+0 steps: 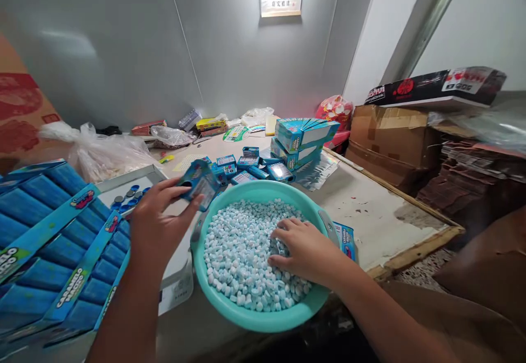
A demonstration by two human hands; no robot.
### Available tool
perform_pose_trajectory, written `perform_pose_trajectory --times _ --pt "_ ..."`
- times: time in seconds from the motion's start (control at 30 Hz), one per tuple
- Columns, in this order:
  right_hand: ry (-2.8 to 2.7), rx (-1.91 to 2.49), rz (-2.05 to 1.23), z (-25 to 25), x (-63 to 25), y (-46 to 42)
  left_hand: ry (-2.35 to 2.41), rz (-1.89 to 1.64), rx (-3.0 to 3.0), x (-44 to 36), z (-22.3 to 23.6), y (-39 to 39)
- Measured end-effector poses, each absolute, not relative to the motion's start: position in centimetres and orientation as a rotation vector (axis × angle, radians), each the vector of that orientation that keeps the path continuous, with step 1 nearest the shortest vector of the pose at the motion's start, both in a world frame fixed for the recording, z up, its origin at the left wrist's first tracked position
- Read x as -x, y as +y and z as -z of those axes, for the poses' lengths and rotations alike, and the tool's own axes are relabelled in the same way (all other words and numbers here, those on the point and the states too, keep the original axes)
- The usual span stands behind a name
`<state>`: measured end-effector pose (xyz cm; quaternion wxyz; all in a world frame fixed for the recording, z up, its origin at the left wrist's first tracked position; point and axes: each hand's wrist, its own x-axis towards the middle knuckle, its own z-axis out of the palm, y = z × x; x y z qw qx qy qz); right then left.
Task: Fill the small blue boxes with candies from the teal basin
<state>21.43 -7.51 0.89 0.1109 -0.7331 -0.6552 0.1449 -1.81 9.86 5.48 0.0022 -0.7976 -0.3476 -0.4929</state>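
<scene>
My left hand (164, 215) grips a small blue printed candy box (201, 185) between thumb and fingers, raised at the left rim of a teal basin (263, 322). Small pale blue and white candies (242, 253) fill much of the basin. Inside it, on the right, my right hand (302, 248) rests among the candies with its fingers curled round something greyish that I cannot make out. Behind the basin lie several small blue boxes (249, 160) in a loose heap. Bigger blue display cartons (302, 141) are stacked beyond them.
Display cartons packed with blue boxes (74, 242) stand at the left. Near them, a white tray (154, 176) holds round caps (127, 199). Plastic bags (110, 149) lie at the back left. Brown cardboard boxes (386, 144) stand beyond the table's wooden right edge (427, 242).
</scene>
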Motion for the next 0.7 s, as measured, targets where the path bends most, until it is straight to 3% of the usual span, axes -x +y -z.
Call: perform_pose_trajectory --times 0.2,0.37,0.7 --pt "-2.021 2.018 -0.441 -0.1 -21.6 -7.2 -1.506 1.352 2.182 10.0 -1.6 10.0" --pt "-2.071 1.980 -0.475 0.4 -21.9 -6.5 -1.695 1.058 2.306 12.4 2.2 10.4" --pt "-2.178 2.058 -0.507 1.1 -22.6 -5.4 -1.819 1.693 2.011 17.5 8.5 4.5"
